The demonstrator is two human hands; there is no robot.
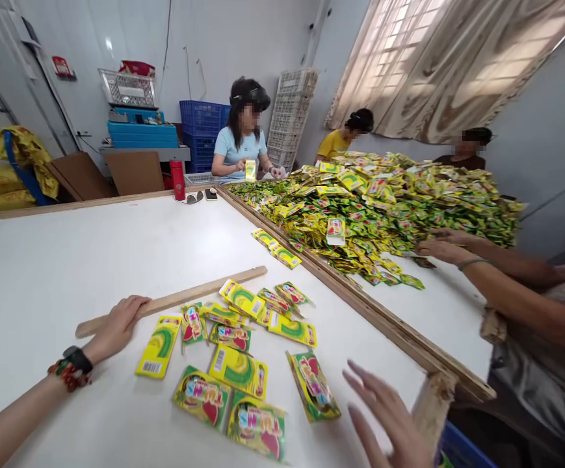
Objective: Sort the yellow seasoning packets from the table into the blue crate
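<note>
My left hand [122,323] is closed over a wooden strip [204,286] that lies across the white tabletop. My right hand [389,416], slightly blurred, is held with fingers apart at the lower right, holding nothing. Nearest to it is a green and yellow snack packet [314,386] with colourful lettering. Between the hands, several flat packets lie scattered, some overlapping. One yellow packet [159,346] with a barcode lies just right of my left hand. Two green packets [201,396] lie side by side at the front.
A raised wooden rail [341,286] divides the table. Beyond it stands a large heap of packets [384,195]. A co-worker's hands [445,246] reach in from the right; other people sit behind. A red flask [177,180] and sunglasses [194,197] are at the far edge.
</note>
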